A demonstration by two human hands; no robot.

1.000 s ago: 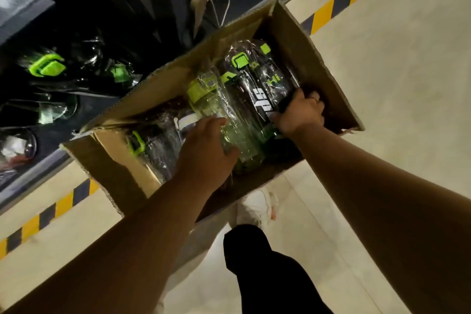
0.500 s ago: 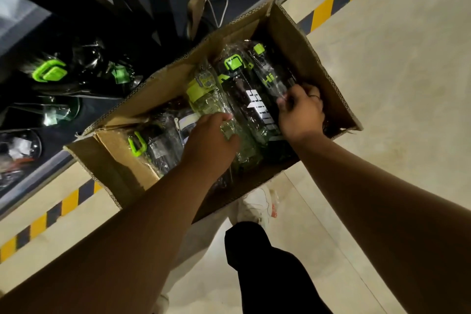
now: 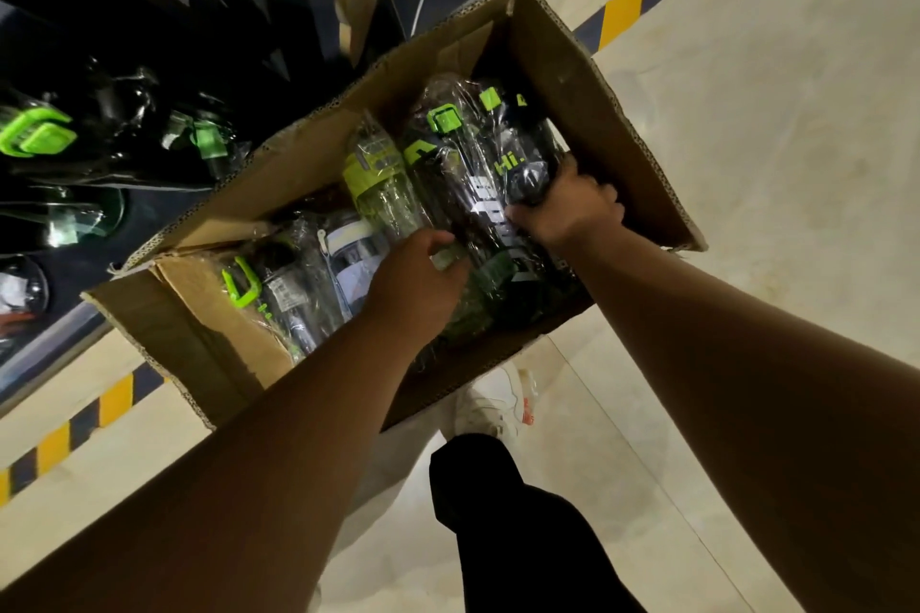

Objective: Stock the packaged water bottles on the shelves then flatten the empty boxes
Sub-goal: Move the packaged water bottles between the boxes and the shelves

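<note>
Inside brown cardboard box [image 3: 572,80]: right hand [image 3: 567,214] grip clamping wrapped black bottle [image 3: 527,139]; left hand [image 3: 413,289] grip clasping wrapped pale-green bottle [image 3: 378,184].

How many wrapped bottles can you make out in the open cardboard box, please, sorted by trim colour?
Bottles with green trim: 4
Bottle with white lid: 1
Total: 5 that can be told apart; the cardboard box may hide more.
</note>
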